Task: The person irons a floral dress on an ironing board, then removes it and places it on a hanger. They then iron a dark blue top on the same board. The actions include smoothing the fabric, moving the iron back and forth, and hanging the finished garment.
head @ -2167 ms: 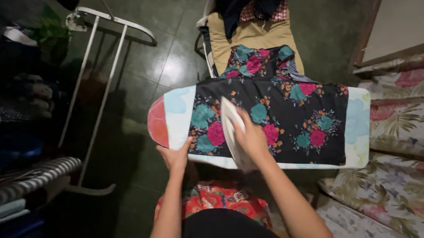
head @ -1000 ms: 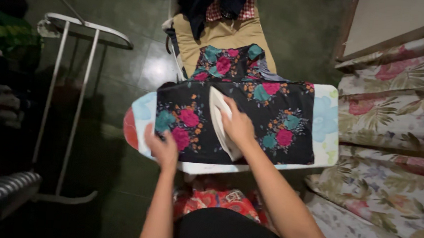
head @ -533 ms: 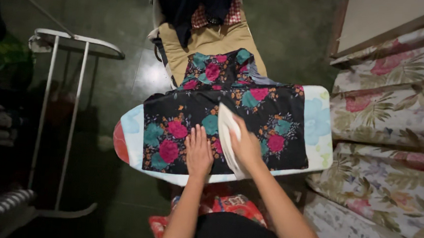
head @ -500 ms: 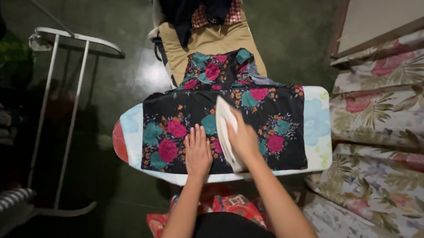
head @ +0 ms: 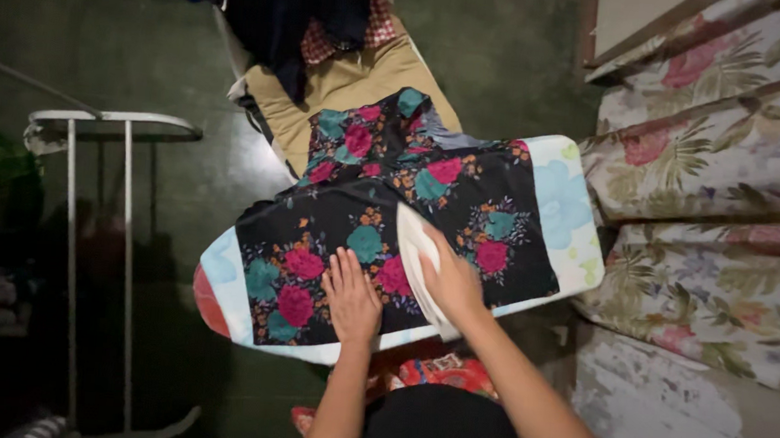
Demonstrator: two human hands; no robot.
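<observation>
A black fabric garment printed with pink and teal flowers (head: 464, 210) lies spread over a pale blue ironing board with a red tip (head: 221, 276), which runs across the middle of the frame from lower left to upper right. The left hand (head: 351, 294) lies flat on the cloth just left of centre, palm down and fingers stretched out, gripping nothing. Just to its right, touching the cloth, stands a white clothes iron (head: 419, 262) with its point toward the upper part of the frame. The right hand (head: 452, 283) is closed around the iron's handle from above, so most of the iron's body is hidden beneath it. The two hands sit close beside each other, with only a narrow strip of the garment between them.

The garment's far portion hangs off the board's upper edge onto a tan cushioned chair (head: 354, 84) at top centre, where dark clothes and a red checked cloth (head: 304, 12) are piled. A white metal drying rack (head: 97, 226) stands at the left of the frame on the dark green floor. Flower-printed mattresses (head: 713, 178) fill the right side.
</observation>
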